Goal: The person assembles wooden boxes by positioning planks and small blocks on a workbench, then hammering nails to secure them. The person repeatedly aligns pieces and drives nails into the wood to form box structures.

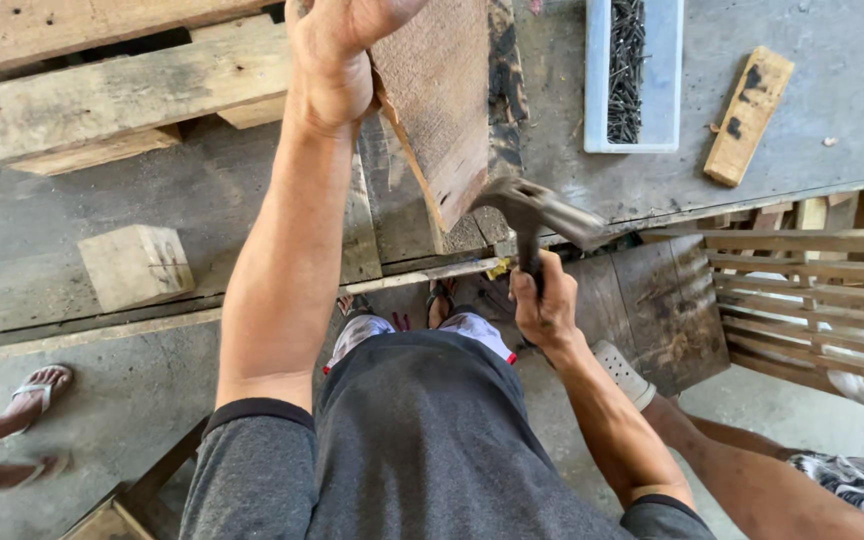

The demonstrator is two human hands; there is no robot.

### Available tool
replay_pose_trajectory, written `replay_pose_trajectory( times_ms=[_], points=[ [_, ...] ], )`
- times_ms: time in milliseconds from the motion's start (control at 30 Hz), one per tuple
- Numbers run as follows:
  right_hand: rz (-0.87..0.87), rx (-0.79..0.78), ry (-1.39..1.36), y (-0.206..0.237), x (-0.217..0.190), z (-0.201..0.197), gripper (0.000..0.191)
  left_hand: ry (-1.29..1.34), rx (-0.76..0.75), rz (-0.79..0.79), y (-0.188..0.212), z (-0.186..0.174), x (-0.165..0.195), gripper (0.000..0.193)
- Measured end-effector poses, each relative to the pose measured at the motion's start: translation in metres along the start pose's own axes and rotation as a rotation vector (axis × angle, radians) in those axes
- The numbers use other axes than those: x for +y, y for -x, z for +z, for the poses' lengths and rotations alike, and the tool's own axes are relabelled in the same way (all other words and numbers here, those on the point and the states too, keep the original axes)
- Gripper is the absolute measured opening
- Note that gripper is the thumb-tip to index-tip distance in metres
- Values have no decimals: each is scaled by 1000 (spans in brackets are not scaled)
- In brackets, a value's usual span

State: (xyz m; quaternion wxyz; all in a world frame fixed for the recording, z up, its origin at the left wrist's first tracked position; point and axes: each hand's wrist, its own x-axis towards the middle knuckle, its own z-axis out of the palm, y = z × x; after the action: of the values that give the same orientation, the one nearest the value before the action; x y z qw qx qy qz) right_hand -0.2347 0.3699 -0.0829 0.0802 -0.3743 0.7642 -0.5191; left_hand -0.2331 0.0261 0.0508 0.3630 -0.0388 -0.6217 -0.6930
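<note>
The left hand (337, 50) is clamped on the upper part of a reddish-brown board (442, 110), holding it against the grey worktop (812, 120) close to the worktop's near edge. The board runs from the top of the view down towards that edge, and its lower end is split and jagged.

The right hand (544, 305) is closed around the handle of a claw hammer (532, 215). The dark metal head sits just beside the board's lower end, right at the near edge of the worktop; whether it touches the wood cannot be told, as the head is slightly blurred.

Farther back on the worktop, a clear plastic tray (664, 80) filled with dark nails lies well apart from the board, and a short stained wood offcut (749, 115) lies tilted towards the far right corner. To the left, a small square wood block (137, 265) and several rough pale planks (122, 95) rest on a lower grey surface. A slatted wooden frame (812, 300) stands off the right side. Another person's sandalled foot (40, 390) shows at the lower left, and another person's bare arm (782, 470) at the lower right.
</note>
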Motion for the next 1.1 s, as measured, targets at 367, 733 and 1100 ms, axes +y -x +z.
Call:
replay_pose_trajectory(
  times_ms=[367,733,1100],
  points=[
    [83,-11,0,-7,0,19,19,53,-50,-73,-2,12,3,33],
    [-195,40,108,-11,5,7,21,66,6,-223,-1,22,6,48],
    [505,-255,-519,4,6,-17,26,107,29,-189,7,10,5,52]
  ],
)
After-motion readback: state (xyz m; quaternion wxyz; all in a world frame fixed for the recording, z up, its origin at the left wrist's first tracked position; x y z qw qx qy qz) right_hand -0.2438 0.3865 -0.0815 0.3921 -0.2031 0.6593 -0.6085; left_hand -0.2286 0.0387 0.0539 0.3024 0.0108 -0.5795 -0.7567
